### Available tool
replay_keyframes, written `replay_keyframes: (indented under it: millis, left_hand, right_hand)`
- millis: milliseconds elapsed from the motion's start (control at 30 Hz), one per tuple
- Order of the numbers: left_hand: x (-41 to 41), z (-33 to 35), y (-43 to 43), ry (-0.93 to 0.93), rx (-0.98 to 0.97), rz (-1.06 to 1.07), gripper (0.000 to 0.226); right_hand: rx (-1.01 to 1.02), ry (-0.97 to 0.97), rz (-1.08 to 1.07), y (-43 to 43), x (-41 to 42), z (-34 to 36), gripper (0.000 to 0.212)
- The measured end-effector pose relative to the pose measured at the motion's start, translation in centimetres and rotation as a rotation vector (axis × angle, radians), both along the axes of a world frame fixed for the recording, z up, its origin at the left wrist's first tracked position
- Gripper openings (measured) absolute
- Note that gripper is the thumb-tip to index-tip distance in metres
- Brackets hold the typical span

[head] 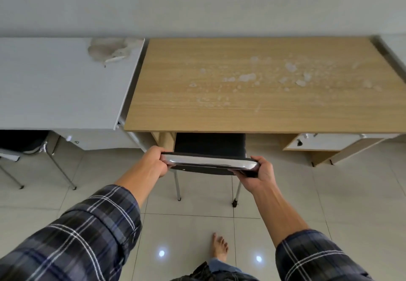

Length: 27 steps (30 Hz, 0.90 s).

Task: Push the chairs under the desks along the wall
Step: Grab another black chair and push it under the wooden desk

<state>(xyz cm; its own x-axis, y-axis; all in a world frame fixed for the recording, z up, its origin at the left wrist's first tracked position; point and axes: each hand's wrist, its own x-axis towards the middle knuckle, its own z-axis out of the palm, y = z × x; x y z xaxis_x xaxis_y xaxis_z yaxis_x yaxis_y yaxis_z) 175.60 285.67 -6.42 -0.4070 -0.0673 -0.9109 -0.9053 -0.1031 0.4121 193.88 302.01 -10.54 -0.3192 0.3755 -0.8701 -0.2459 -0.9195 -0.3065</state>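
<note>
A black chair [209, 146] with a chrome top rail and metal legs stands in front of the wooden desk [252, 96], its seat partly under the desk's front edge. My left hand [154, 161] grips the left end of the chair's top rail. My right hand [261, 174] grips the right end. A grey desk [59, 87] stands to the left against the wall, with a second chair [24, 146] tucked partly under it at the far left; only that chair's dark seat and metal legs show.
The wooden desk has a drawer unit [329, 146] under its right side. White flaky patches cover its top. A peeled patch [109, 48] marks the grey desk's back corner. The floor is pale tile; my bare foot [218, 247] stands behind the chair.
</note>
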Motion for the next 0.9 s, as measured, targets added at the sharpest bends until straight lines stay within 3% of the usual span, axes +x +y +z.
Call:
replay_keyframes:
  millis: [133, 433, 533, 900]
  left_hand:
    - [-2.3, -0.6, 2.3, 0.022, -0.016, 0.006, 0.019]
    - [-5.1, -1.3, 6.1, -0.003, -0.064, 0.065, 0.018]
    - [-5.4, -1.7, 6.2, 0.006, -0.103, 0.087, 0.02]
    - [-4.3, -1.4, 6.2, 0.086, -0.101, -0.039, 0.004]
  right_hand:
    - [0.011, -0.042, 0.051, 2.7, -2.6, -0.1, 0.03]
    - [-0.014, -0.209, 0.079, 6.8, -6.5, -0.4, 0.041]
    - [-0.029, -0.224, 0.07, 6.9, -6.7, -0.7, 0.034]
    - [0.056, -0.299, 0.164, 6.7, -6.5, 0.9, 0.035]
